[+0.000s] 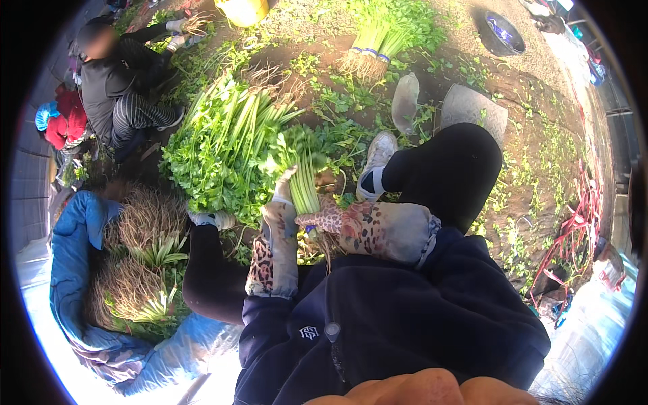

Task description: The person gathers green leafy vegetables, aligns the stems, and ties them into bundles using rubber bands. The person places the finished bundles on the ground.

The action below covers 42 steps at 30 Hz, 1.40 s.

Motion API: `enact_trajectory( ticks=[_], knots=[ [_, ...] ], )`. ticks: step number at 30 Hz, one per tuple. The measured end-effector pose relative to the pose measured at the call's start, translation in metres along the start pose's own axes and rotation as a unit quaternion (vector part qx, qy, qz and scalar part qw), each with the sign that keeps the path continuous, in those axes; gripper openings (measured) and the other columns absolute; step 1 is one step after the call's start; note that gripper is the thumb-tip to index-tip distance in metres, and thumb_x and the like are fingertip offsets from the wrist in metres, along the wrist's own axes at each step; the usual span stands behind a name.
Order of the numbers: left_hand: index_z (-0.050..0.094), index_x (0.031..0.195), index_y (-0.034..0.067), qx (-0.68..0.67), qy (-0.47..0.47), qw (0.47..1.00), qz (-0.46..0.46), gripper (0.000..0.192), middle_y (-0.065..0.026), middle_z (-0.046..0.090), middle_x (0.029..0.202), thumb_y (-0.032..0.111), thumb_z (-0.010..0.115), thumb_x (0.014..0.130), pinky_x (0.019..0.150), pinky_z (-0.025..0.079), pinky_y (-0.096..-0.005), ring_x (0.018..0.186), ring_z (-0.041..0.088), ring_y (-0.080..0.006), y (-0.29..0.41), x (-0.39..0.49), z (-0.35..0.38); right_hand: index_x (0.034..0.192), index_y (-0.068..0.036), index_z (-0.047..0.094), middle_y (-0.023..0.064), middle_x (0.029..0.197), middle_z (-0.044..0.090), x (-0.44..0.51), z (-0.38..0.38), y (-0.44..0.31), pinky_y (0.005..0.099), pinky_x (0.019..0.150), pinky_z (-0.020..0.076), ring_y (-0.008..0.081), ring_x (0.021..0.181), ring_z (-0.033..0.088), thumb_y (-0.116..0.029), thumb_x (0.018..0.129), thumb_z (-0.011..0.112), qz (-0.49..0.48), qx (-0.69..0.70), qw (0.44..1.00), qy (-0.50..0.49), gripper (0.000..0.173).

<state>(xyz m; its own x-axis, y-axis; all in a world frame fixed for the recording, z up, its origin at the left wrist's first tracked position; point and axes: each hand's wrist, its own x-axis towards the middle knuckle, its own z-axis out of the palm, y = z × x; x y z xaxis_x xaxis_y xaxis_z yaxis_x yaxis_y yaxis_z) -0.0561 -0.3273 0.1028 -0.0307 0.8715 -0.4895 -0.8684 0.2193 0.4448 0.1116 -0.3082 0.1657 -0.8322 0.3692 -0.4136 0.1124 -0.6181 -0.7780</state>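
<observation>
My right hand (320, 215), in a leopard-print glove, is closed round the lower stems of a bunch of celery (304, 185). The roots (324, 245) hang below it, beside a bit of blue tie at the fingers. My left hand (285, 185), in a pale glove, lies along the left side of the same stems, its fingers raised towards the blurred leaves; its exact grip is partly hidden. Just to the left lies a large pile of celery plants (228, 136), roots pointing away from me.
Tied celery bundles (377, 38) lie ahead, with a yellow bucket (245, 11) and a black basin (501, 33) nearby. Rooted plants (147, 243) fill a blue sheet (71, 263) at left. A co-worker (116, 81) sits far left. Red strips (572, 228) lie right.
</observation>
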Motion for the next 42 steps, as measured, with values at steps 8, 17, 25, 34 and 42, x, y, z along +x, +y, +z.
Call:
enact_trajectory(
  ticks=[8,17,25,34,42],
  knots=[
    [0.05,0.124,0.001,0.298,-0.23,0.866,0.329,0.04,-0.0088,0.06,0.112,0.015,0.061,0.088,0.087,0.05,-0.029,0.098,0.06,-0.0164,0.146,0.089,0.213,0.126,-0.002,0.04,0.0131,0.109,0.058,0.069,-0.038,-0.154,0.0376,0.088,0.0518,0.024,0.098,0.057,-0.013,0.063,0.079,-0.371,-0.035,0.904,0.209,0.075],
    [0.03,0.141,0.0,0.483,-0.023,0.866,0.127,0.08,-0.0198,0.041,0.14,0.035,0.071,0.082,0.103,0.04,-0.0381,0.123,0.048,-0.0303,0.05,0.1,0.097,0.124,-0.002,0.049,0.0154,0.11,0.061,0.182,-0.303,-0.282,0.035,0.081,0.0531,0.0219,0.096,0.06,-0.026,0.088,0.057,-0.159,-0.331,0.808,0.461,0.044],
    [0.049,0.131,0.006,0.598,0.367,0.712,0.02,0.066,-0.0163,0.051,0.131,0.037,0.073,0.078,0.101,0.041,-0.0424,0.121,0.049,-0.0308,0.077,0.044,-0.033,0.124,-0.007,0.054,0.0121,0.114,0.063,0.239,-0.374,-0.245,0.0364,0.09,0.0476,0.0243,0.106,0.059,-0.043,0.084,0.062,0.1,-0.626,0.614,0.47,0.055],
    [0.031,0.142,0.004,0.845,0.427,0.313,-0.073,0.104,-0.0141,0.044,0.135,0.061,0.072,0.065,0.099,0.04,-0.0368,0.123,0.045,-0.0267,0.198,0.184,-0.086,0.115,-0.004,0.061,0.0139,0.112,0.064,0.354,-0.181,-0.058,0.0322,0.09,0.051,0.0223,0.103,0.061,-0.031,0.08,0.073,0.103,-0.293,0.95,-0.012,0.045],
    [0.054,0.126,0.001,0.643,0.363,0.673,-0.054,0.062,-0.0107,0.068,0.103,0.007,0.076,0.068,0.072,0.05,-0.0257,0.08,0.064,-0.0157,0.284,0.166,-0.143,0.117,-0.004,0.06,0.0105,0.114,0.064,0.331,-0.098,0.023,0.0362,0.084,0.0517,0.0218,0.1,0.063,-0.033,0.079,0.074,0.189,0.019,0.982,0.0,0.05]
  ],
)
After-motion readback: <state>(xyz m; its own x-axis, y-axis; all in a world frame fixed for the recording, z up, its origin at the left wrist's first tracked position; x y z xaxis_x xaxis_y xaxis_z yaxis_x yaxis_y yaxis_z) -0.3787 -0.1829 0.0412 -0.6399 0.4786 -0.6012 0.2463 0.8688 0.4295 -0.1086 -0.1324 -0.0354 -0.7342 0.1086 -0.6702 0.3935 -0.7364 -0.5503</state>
